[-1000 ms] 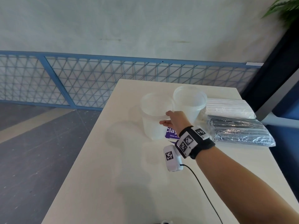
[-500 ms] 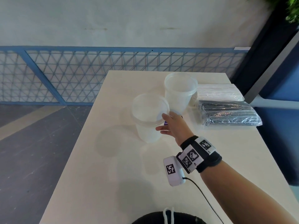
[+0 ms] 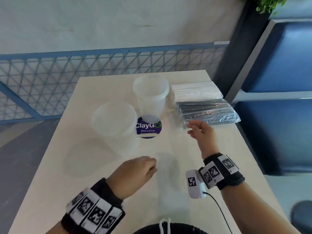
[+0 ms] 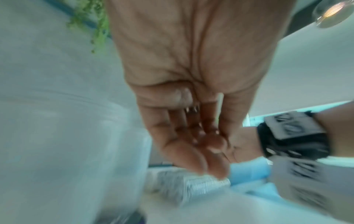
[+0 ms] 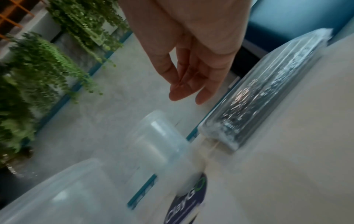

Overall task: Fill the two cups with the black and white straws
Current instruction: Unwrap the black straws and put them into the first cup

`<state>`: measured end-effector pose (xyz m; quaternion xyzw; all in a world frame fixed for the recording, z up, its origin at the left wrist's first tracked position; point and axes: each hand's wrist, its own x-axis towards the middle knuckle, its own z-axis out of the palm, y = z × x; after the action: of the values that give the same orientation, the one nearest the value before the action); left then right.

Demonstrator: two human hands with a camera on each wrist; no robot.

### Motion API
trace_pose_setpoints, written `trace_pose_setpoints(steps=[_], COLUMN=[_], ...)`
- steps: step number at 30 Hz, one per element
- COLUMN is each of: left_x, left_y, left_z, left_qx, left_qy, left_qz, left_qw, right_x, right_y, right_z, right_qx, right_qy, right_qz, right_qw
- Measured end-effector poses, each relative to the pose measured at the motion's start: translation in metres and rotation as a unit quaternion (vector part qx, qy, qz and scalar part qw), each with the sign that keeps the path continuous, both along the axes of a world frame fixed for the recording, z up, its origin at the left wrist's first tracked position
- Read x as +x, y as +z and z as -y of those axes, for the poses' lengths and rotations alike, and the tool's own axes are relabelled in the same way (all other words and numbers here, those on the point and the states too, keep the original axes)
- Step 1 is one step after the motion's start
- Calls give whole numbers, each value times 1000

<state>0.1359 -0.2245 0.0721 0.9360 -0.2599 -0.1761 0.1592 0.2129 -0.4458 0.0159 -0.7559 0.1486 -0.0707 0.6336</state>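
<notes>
Two empty translucent cups stand on the cream table (image 3: 94,183): the near cup (image 3: 114,125) at left and the far cup (image 3: 151,97) behind it. At the right lie a wrapped pack of white straws (image 3: 195,91) and, in front of it, a pack of black straws (image 3: 207,112). My right hand (image 3: 190,129) hovers with straight fingers just short of the black pack's near-left end (image 5: 268,98), touching nothing. My left hand (image 3: 152,166) is low over the table in front of the near cup, fingers loosely bent and holding nothing.
A round purple ClayGo sticker (image 3: 149,128) lies on the table beside the far cup's base. A blue mesh railing (image 3: 84,70) runs behind the table and blue seating (image 3: 278,115) stands at right. A cable (image 3: 219,210) trails from my right wrist camera.
My right hand let go of the near cup and moved right to the black straw pack. The left hand came into view. The view tilted further down.
</notes>
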Motion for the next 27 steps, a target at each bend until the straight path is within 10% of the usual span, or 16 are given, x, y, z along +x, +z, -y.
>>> trace_pose_setpoints(steps=[6, 13, 18, 27], left_x=[121, 185, 202, 190], left_y=[-23, -76, -98, -109], left_z=[131, 220, 234, 224], left_qx=[-171, 64, 142, 187], left_qy=[65, 99, 130, 142], left_qz=[113, 68, 18, 73], left_qw=[977, 991, 981, 969], right_x=[38, 90, 107, 95], right_y=[-11, -36, -53, -59], right_z=[84, 161, 183, 185], right_qx=[-45, -188, -206, -175], right_qy=[-92, -152, -38, -65], right_qz=[12, -105, -224, -143], right_qw=[995, 965, 952, 972])
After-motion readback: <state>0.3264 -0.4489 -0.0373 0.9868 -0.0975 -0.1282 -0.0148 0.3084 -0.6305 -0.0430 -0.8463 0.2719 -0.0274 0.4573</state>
